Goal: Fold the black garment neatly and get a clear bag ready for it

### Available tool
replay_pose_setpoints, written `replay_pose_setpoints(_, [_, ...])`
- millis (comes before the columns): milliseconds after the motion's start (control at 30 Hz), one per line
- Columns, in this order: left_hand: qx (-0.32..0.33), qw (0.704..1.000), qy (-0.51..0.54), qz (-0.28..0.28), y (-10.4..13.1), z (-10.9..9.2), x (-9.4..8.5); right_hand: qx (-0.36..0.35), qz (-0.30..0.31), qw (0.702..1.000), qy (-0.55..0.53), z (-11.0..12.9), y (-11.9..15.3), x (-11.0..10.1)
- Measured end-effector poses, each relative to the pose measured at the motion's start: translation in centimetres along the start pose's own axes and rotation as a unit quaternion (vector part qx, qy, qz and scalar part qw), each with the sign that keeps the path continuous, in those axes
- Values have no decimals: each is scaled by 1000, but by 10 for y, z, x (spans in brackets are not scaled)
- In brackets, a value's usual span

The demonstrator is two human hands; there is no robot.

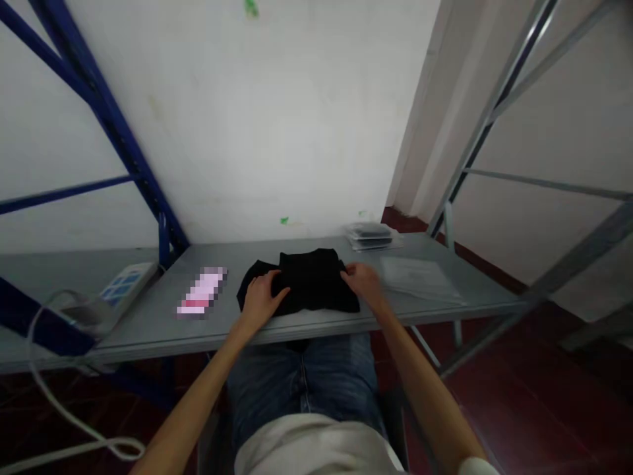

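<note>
So the left hand lies on the black cloth mid-frame, fingers loosely spread; the right hand's fingers nearly close at its edge, grip unclear.

- Cloth is plain black;
- tabletop is grey;
- wall is white, flecked green;
- left-side frame is blue;
- floor is dark red;
- jeans are faded blue;
- shirt is plain off-white;
- cable is white.
</note>
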State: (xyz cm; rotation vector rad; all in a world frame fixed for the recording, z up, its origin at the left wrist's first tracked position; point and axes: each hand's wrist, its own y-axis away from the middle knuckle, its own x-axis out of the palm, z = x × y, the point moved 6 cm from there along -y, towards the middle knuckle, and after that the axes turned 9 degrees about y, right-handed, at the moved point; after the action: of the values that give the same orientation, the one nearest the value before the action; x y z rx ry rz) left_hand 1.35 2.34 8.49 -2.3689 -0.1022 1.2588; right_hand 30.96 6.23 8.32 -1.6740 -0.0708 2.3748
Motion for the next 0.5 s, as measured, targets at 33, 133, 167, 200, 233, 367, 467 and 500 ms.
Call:
replay_pose_setpoints(33, [1, 1000, 5, 2, 0, 0, 1, 4, 2, 1000, 8, -3, 0, -1])
replay_pose_setpoints(133, [3, 1000, 6, 10, 0, 0, 6, 9, 19, 999, 36, -7, 1, -1])
replay_pose_setpoints(167, [3, 1000, 4, 14, 0, 0, 7, 7, 20, 999, 44, -7, 3, -1])
replay_pose_setpoints(200, [1, 1000, 2, 18, 0, 0, 7, 2, 11, 998, 55, -6, 5, -2])
replay_pose_setpoints(233, [-2, 1000, 1, 20, 1, 0, 7, -3, -6, 998, 68, -3, 7, -4])
replay_pose_setpoints(367, [-15, 1000, -1, 18, 0, 2, 0, -45, -74, 991, 105, 23, 21, -13])
replay_pose_setpoints(467, [-13, 1000, -13, 16, -1, 2, -8, -72, -84, 990, 82, 47, 33, -15])
replay_pose_setpoints(500, [-11, 1000, -17, 17, -1, 1, -10, -76, -93, 990, 76, 54, 37, -16])
